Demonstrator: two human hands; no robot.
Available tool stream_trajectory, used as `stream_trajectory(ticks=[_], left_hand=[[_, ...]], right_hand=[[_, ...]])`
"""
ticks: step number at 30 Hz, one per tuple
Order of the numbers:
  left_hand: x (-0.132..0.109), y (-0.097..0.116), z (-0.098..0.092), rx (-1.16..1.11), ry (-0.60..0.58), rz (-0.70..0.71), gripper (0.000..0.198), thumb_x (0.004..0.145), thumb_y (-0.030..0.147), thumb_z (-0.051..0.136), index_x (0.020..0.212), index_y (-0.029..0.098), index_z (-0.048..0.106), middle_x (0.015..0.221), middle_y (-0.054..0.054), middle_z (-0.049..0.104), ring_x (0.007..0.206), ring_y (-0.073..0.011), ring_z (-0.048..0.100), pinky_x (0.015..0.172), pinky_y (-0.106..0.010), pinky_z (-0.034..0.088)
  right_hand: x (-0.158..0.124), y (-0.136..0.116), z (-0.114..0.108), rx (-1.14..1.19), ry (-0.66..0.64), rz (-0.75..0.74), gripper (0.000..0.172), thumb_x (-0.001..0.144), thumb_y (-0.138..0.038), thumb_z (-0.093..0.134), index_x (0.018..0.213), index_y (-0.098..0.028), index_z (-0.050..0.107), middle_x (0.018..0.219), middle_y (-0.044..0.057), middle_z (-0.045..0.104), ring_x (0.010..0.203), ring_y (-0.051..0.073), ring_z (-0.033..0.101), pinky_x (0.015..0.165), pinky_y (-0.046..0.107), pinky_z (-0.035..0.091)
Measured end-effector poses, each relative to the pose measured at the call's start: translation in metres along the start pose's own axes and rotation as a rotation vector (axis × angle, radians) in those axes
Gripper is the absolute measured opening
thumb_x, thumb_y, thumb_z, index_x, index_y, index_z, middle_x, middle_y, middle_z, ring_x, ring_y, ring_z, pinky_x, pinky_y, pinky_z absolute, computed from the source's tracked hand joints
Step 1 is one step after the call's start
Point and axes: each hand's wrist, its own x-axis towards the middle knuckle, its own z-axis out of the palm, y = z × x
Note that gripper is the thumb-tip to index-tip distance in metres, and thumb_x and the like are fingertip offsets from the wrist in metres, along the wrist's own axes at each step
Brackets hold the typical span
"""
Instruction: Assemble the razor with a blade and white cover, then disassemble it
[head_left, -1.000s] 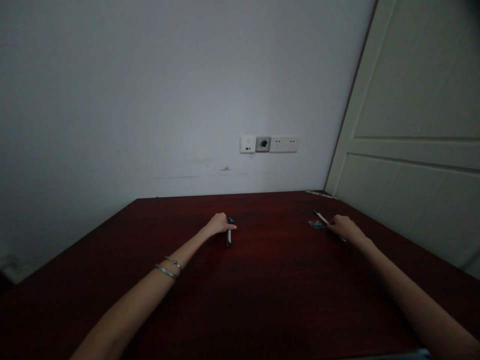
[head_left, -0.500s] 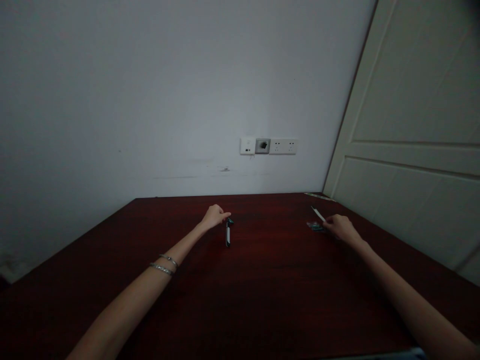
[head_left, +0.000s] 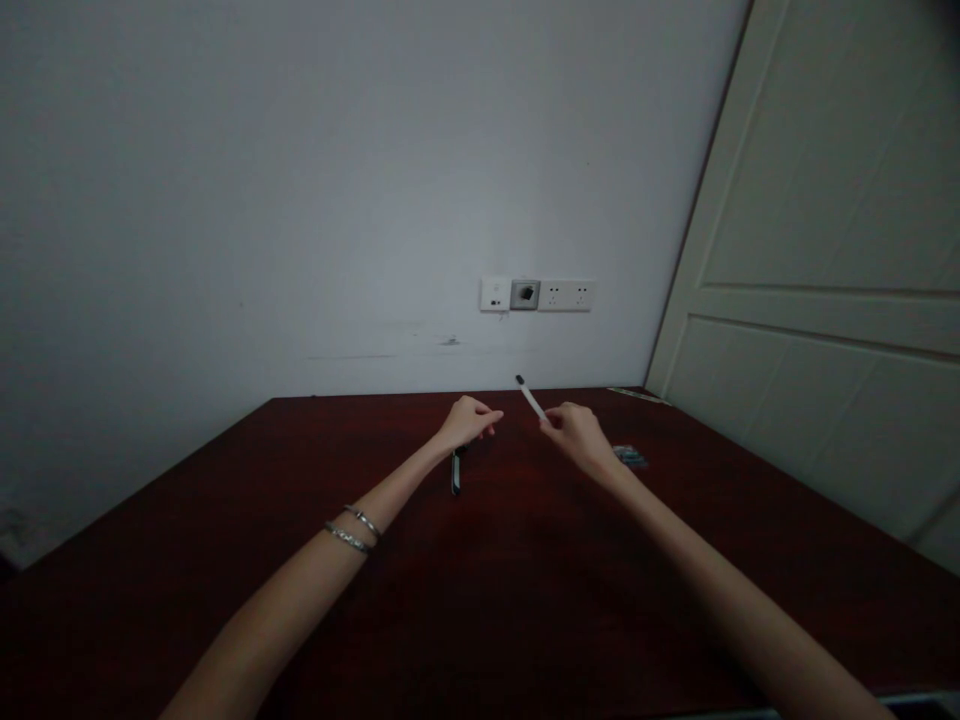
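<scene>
My right hand [head_left: 577,433] pinches a slim white stick with a dark tip [head_left: 533,401] near its lower end. The stick tilts up to the left, above the back of the table. My left hand [head_left: 469,420] is close by, its thumb stretched to the right and slightly apart from the loosely curled fingers; I see nothing in it. Just below that hand, a narrow black-and-white tool [head_left: 456,474] lies on the table, its dark upper end partly hidden by the hand. A small clear packet with dark contents [head_left: 630,456] rests to the right of my right hand.
The dark red table [head_left: 480,600] meets a grey wall carrying a row of sockets [head_left: 566,295]. A thin pale strip [head_left: 637,396] lies at the back right corner. On the right stands a pale panelled door [head_left: 825,330].
My right hand has moved left from beside the packet, bringing the white stick along. My left hand has shifted a little to the right, past the top of the black-and-white tool.
</scene>
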Motion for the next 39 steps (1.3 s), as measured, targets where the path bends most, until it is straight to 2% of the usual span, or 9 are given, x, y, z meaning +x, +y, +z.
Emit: stream_trajectory(ticks=[3,7,11,15,20,27,33,36,39], left_hand=[[0.000,0.001,-0.008,0.002,0.047,0.009,0.038,0.078,0.041,0.052,0.064,0.010,0.068,0.052,-0.004,0.061,0.041,-0.0063,0.045,0.044,-0.018,0.035],[-0.004,-0.016,-0.022,0.032,0.069,-0.098,0.033,0.077,0.037,0.054,0.069,0.010,0.070,0.055,-0.004,0.063,0.041,-0.0064,0.046,0.044,-0.018,0.035],[-0.013,-0.042,-0.026,0.122,0.042,-0.249,0.028,0.075,0.032,0.055,0.067,0.009,0.069,0.055,-0.004,0.063,0.039,-0.0068,0.046,0.042,-0.019,0.036],[-0.021,-0.063,-0.021,0.216,-0.014,-0.336,0.029,0.075,0.033,0.055,0.062,0.010,0.068,0.054,-0.004,0.062,0.038,-0.0071,0.046,0.042,-0.019,0.036],[-0.025,-0.073,-0.010,0.277,-0.065,-0.361,0.031,0.075,0.034,0.056,0.059,0.010,0.067,0.054,-0.005,0.062,0.038,-0.0073,0.047,0.043,-0.019,0.037],[-0.029,-0.072,-0.008,0.342,-0.100,-0.342,0.031,0.074,0.034,0.055,0.059,0.011,0.068,0.055,-0.006,0.063,0.042,-0.0096,0.051,0.046,-0.020,0.039],[-0.031,-0.063,-0.014,0.328,-0.060,-0.342,0.032,0.074,0.036,0.054,0.057,0.012,0.066,0.054,-0.006,0.062,0.046,-0.0110,0.054,0.048,-0.020,0.038],[-0.031,-0.059,-0.016,0.354,0.003,-0.329,0.029,0.073,0.036,0.056,0.057,0.015,0.066,0.058,-0.006,0.064,0.053,-0.0127,0.057,0.052,-0.021,0.039],[-0.030,-0.057,-0.016,0.399,0.070,-0.257,0.027,0.073,0.038,0.055,0.060,0.017,0.068,0.064,-0.006,0.066,0.062,-0.0159,0.060,0.056,-0.023,0.039]], right_hand=[[-0.003,-0.031,0.008,0.032,-0.078,0.027,0.025,0.079,-0.027,0.048,0.079,-0.015,0.070,0.079,0.010,0.068,0.074,0.019,0.062,0.064,0.024,0.039],[-0.008,-0.059,0.028,0.041,-0.237,0.115,0.022,0.077,-0.026,0.051,0.078,-0.013,0.069,0.080,0.013,0.068,0.077,0.023,0.064,0.065,0.025,0.041],[-0.016,-0.076,0.048,0.035,-0.302,0.142,0.021,0.074,-0.024,0.053,0.085,-0.011,0.067,0.090,0.016,0.067,0.084,0.025,0.064,0.068,0.028,0.043],[-0.021,-0.082,0.060,0.014,-0.379,0.174,0.023,0.075,-0.020,0.053,0.090,-0.009,0.066,0.094,0.018,0.066,0.088,0.028,0.064,0.069,0.030,0.045],[-0.023,-0.085,0.067,0.003,-0.432,0.159,0.023,0.075,-0.017,0.052,0.093,-0.008,0.064,0.097,0.020,0.065,0.091,0.028,0.063,0.071,0.029,0.045],[-0.024,-0.087,0.068,0.003,-0.437,0.106,0.021,0.077,-0.018,0.051,0.091,-0.008,0.064,0.096,0.019,0.065,0.091,0.027,0.063,0.072,0.029,0.045],[-0.025,-0.085,0.066,0.004,-0.436,0.104,0.030,0.082,-0.034,0.051,0.092,-0.009,0.064,0.096,0.019,0.065,0.091,0.028,0.062,0.074,0.031,0.045],[-0.027,-0.068,0.053,0.052,-0.391,0.074,0.035,0.082,-0.040,0.049,0.095,-0.012,0.065,0.098,0.016,0.065,0.093,0.026,0.062,0.077,0.031,0.045],[-0.027,-0.029,0.030,0.092,-0.290,0.023,0.034,0.080,-0.039,0.053,0.102,-0.016,0.064,0.103,0.011,0.063,0.094,0.022,0.060,0.080,0.029,0.044]])
